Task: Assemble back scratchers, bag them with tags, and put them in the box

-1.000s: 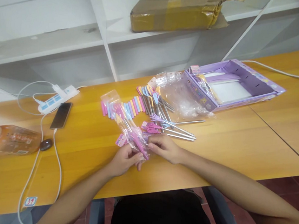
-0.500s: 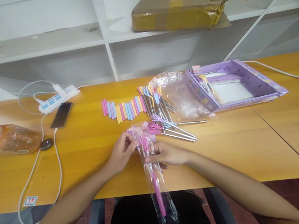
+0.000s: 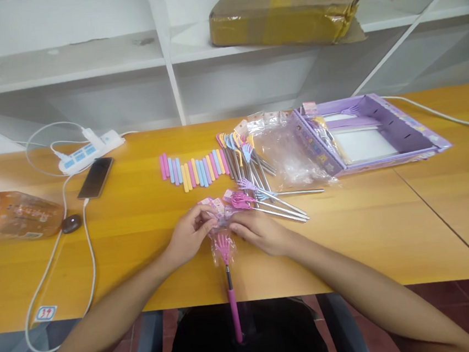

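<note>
My left hand (image 3: pixel 188 234) and my right hand (image 3: pixel 261 232) are closed on the printed top of a clear plastic bag (image 3: pixel 215 252), one on each side. Inside the bag is a back scratcher with a pink hand-shaped head (image 3: pixel 223 246), a dark shaft and a pink handle (image 3: pixel 235 314) that reaches past the table's front edge. Just beyond my right hand lie a pink back scratcher head (image 3: pixel 242 199) and a purple one (image 3: pixel 245 184) on metal rods. Farther back, several more back scratchers (image 3: pixel 240 148) are heaped together.
Coloured grip sleeves (image 3: pixel 195 171) lie in a row behind my hands. Clear bags (image 3: pixel 295 159) and a purple box (image 3: pixel 401 146) are at the right. On the left are a phone (image 3: pixel 96 178), a power strip (image 3: pixel 91 151), cables and an orange pouch (image 3: pixel 20 214).
My right hand has moved from the side of the bag up to its top, near my left hand. The bagged back scratcher now hangs straighter, its head lower and its handle swung left.
</note>
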A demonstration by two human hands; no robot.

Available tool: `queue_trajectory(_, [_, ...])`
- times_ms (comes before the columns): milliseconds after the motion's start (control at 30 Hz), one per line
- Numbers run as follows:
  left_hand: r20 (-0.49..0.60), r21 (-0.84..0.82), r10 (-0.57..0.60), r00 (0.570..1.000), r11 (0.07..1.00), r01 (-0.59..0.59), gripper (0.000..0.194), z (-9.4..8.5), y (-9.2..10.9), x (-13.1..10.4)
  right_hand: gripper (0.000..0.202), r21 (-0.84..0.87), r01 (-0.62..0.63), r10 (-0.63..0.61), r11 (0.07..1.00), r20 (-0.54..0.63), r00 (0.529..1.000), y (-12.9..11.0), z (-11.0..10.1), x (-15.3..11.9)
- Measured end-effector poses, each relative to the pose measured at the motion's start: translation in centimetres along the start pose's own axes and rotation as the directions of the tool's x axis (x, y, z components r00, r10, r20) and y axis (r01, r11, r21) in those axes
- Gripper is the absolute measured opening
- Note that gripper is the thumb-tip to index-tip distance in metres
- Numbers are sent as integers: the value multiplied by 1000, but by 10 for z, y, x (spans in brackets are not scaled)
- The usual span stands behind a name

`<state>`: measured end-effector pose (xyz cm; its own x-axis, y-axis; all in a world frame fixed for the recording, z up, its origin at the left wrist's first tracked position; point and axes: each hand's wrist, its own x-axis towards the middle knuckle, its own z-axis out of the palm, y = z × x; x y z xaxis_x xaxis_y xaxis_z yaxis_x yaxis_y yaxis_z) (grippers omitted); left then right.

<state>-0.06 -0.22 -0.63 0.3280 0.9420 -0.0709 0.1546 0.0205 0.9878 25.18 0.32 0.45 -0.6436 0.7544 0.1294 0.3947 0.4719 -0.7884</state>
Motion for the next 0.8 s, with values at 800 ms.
queue_trajectory(800, [-65, -53, -48, 997, 998, 44, 38, -4, 14, 2, 71, -672, -115, 74, 732, -90, 993, 12, 9, -1])
